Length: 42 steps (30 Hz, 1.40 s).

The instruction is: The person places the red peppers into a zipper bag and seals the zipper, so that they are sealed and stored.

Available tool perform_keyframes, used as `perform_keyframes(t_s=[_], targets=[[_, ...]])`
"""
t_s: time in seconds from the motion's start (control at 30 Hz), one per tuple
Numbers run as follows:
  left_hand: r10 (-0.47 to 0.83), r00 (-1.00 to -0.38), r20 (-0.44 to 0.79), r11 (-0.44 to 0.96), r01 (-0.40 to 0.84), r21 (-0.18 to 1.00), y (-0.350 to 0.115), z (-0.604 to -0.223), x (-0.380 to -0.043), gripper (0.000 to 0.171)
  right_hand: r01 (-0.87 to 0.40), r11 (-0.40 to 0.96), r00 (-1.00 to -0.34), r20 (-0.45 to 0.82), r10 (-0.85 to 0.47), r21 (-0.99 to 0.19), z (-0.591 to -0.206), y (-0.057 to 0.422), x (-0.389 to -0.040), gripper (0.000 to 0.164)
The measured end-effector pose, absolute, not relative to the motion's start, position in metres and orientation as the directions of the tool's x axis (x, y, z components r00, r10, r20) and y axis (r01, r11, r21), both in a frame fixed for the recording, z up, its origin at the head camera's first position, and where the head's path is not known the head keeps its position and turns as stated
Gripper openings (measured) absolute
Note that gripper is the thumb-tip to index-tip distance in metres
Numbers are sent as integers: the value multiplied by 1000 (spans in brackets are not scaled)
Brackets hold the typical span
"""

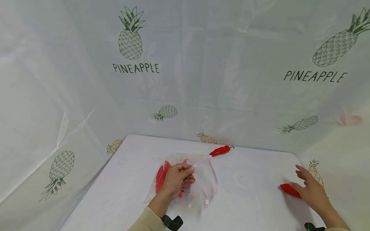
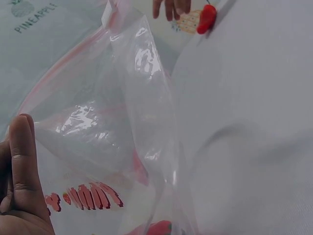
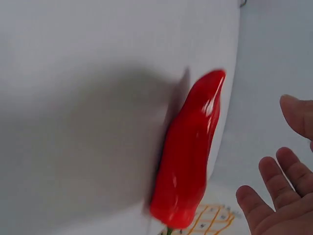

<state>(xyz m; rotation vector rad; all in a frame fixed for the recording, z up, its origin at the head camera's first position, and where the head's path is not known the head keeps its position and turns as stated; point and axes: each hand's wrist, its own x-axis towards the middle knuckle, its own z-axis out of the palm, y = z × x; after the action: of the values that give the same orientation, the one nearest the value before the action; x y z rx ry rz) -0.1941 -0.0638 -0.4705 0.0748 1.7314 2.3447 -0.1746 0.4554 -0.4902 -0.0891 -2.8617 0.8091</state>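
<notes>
My left hand (image 1: 177, 179) pinches the rim of a clear zip bag (image 1: 205, 189) with a pink edge and a slider. Its mouth gapes toward the right in the head view. Inside the bag are red peppers (image 1: 162, 175), partly covered by my hand and the bag's red print. At the right side of the table, my right hand (image 1: 312, 191) hovers with spread fingers just over a red chili pepper (image 1: 290, 190). The right wrist view shows that glossy pepper (image 3: 183, 156) lying on the white surface, fingers apart from it.
Another red chili pepper (image 1: 220, 150) lies near the back of the white table (image 1: 245, 205), just behind the bag's mouth. A pale curtain (image 1: 202, 80) printed with pineapples rises behind the table and along both sides.
</notes>
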Motion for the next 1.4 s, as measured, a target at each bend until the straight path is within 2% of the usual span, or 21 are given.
perform_keyframes(t_s=[0.23,0.4,0.63,0.77,0.93,1.4], targets=[[223,-972,-79,-283,-142,949,-65,-472,-194,28,164,858,-986,-70,149,-486,-492,482,-175,98],[219,-971,-93,-286,-155,946,-65,-471,-193,28,196,862,-979,-138,148,-468,-500,495,-174,99],[211,-972,-101,-271,-158,950,-64,-471,-194,29,303,834,-943,-269,194,-461,-511,504,-173,99],[208,-973,-97,-263,-151,953,-64,-471,-193,28,353,819,-929,-275,248,-453,-515,501,-172,97],[208,-974,-95,-265,-149,953,-63,-470,-192,35,372,812,-924,-266,276,-450,-517,495,-173,93],[205,-974,-101,-262,-154,953,-62,-472,-192,37,215,878,-971,-188,146,-428,-514,460,-186,88]])
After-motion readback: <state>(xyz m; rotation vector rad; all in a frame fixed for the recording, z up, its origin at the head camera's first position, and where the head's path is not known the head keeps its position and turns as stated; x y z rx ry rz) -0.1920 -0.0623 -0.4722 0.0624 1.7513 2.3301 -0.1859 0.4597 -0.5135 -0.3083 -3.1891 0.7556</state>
